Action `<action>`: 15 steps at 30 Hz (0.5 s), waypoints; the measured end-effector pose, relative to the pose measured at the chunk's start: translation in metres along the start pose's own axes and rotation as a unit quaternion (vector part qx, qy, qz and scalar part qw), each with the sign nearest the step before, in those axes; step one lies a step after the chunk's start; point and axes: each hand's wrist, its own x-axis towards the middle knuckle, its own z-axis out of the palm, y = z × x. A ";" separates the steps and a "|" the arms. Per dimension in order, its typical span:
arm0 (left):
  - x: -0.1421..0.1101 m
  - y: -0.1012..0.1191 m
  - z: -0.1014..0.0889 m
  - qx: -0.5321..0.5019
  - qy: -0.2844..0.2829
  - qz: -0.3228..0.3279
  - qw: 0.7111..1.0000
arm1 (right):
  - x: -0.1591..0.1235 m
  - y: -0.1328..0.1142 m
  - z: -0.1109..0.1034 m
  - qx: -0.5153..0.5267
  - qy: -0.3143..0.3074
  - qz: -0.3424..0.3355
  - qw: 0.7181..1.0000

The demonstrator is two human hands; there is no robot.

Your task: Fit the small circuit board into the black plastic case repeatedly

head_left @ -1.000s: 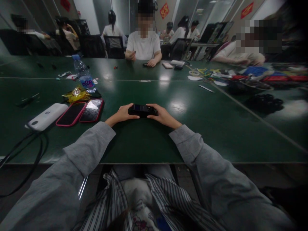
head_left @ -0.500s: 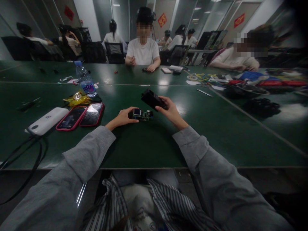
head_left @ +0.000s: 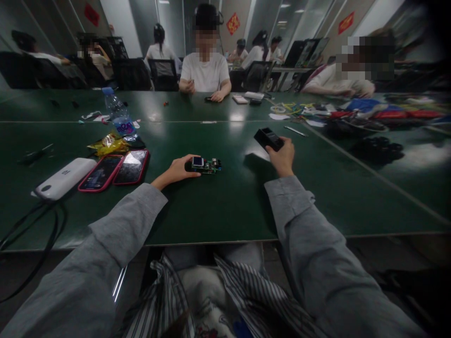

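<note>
My left hand (head_left: pixel 181 170) is closed around the left end of a green circuit board (head_left: pixel 211 166) with a small square screen on it. The board is low over the table, or resting on it; I cannot tell which. To the right, my right hand (head_left: pixel 283 157) grips a black box-shaped casing (head_left: pixel 268 139), raised above the table with its shadow below. A wide gap separates the casing from the board.
On the green table (head_left: pixel 218 211), left, lie a white power bank (head_left: pixel 65 177) with black cables, two red-edged phones (head_left: pixel 101 173), a yellow wrapper (head_left: pixel 110 143) and a tilted plastic bottle (head_left: pixel 118 112). Cables and tools (head_left: pixel 299 110) clutter the right. A person (head_left: pixel 205 70) sits opposite.
My right hand has carried the black casing to the right, away from the circuit board, and turned it. My left hand keeps hold of the board in nearly the same spot.
</note>
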 end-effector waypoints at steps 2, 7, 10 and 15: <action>0.000 0.001 -0.001 -0.001 -0.003 0.002 1.000 | 0.001 0.006 0.001 -0.020 -0.001 0.009 1.000; 0.000 0.002 -0.001 0.003 0.000 -0.005 1.000 | -0.003 0.009 0.007 -0.057 -0.033 0.016 0.998; 0.000 0.001 -0.001 0.002 -0.001 -0.006 1.000 | -0.005 0.009 0.008 -0.067 -0.045 0.013 0.997; 0.000 0.000 -0.001 -0.001 -0.004 -0.004 1.000 | -0.005 0.008 0.004 -0.090 -0.030 -0.009 0.995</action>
